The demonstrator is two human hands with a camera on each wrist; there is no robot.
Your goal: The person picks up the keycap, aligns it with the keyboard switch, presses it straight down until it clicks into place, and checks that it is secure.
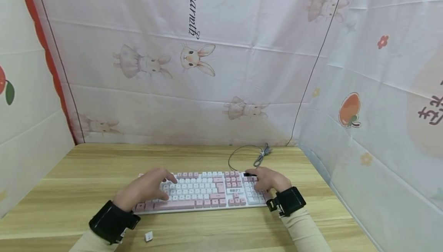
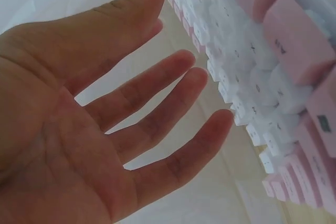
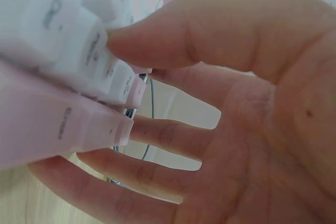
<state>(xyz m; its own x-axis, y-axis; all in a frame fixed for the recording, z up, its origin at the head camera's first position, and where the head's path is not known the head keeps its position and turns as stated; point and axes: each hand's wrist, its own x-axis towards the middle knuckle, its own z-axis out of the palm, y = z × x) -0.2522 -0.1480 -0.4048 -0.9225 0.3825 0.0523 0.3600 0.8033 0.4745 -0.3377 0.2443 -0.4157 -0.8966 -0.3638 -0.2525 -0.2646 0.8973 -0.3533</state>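
A pink-and-white keyboard lies flat on the wooden table. My left hand is over its left part, thumb and fingers spread and apart; in the left wrist view the fingers have nothing between them. At the keyboard's right end is my right hand. The right wrist view has the thumb by the white number keys and the other fingers fairly straight along the edge, partly hidden by keys. How firmly they touch cannot be told. A loose white keycap sits in front of the keyboard.
A grey cable, bundled with a tie, lies behind the keyboard's right end. Printed cloth hangings stand at the back and both sides of the table. Each wrist wears a black camera band.
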